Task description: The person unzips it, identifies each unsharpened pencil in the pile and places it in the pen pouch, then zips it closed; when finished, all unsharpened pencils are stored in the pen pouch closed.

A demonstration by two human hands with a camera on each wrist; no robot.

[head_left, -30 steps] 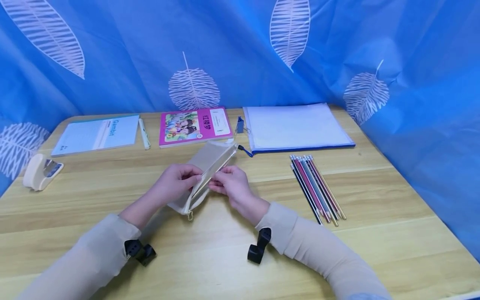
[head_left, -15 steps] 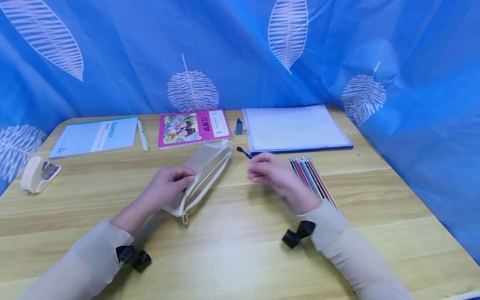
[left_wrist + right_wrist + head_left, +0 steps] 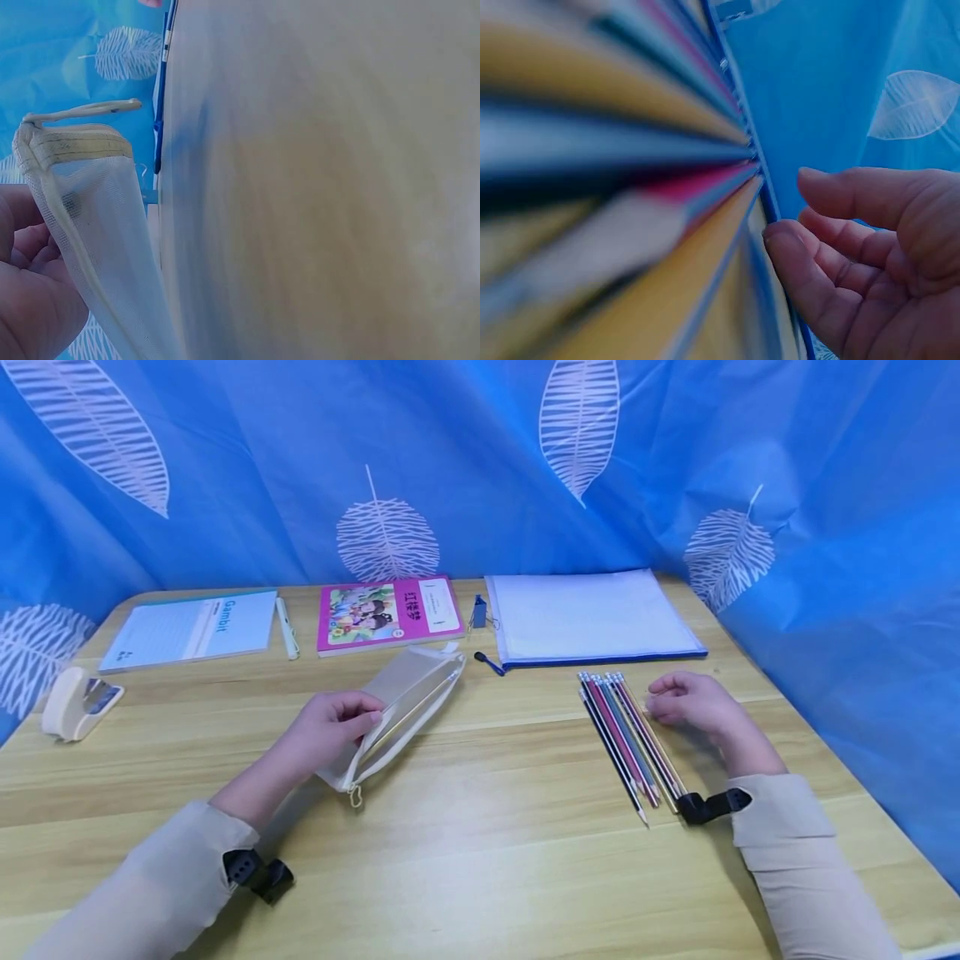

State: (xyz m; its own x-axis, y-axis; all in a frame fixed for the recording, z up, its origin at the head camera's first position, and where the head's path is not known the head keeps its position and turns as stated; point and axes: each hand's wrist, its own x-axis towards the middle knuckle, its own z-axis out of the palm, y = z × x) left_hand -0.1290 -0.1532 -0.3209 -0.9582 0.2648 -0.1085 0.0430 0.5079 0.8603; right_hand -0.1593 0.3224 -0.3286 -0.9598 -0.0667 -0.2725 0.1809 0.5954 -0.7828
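Observation:
My left hand (image 3: 322, 731) pinches the edge of a pale mesh zip pouch (image 3: 397, 675), held tilted over the table with its mouth gaping. A gold pencil (image 3: 405, 720) shows inside it. In the left wrist view, the thumb and fingers grip the pouch wall (image 3: 112, 225) near its zip end. At the right, several pencils (image 3: 626, 739) in black, red, grey and gold lie side by side, tips toward me. Just right of their eraser ends is my right hand (image 3: 693, 703). The right wrist view has its thumb and index finger parted with nothing between them.
Along the back lie a light blue notebook (image 3: 195, 628), a pale pen (image 3: 287, 628), a pink book (image 3: 390, 614), a blue binder clip (image 3: 480, 612) and a white zip folder (image 3: 592, 614). A cream tape dispenser (image 3: 75, 706) stands at the left. Behind hangs blue cloth (image 3: 480, 460).
My right hand has left the pouch and swung across to the right side of the pencils. The left hand and pouch have shifted slightly left and toward me.

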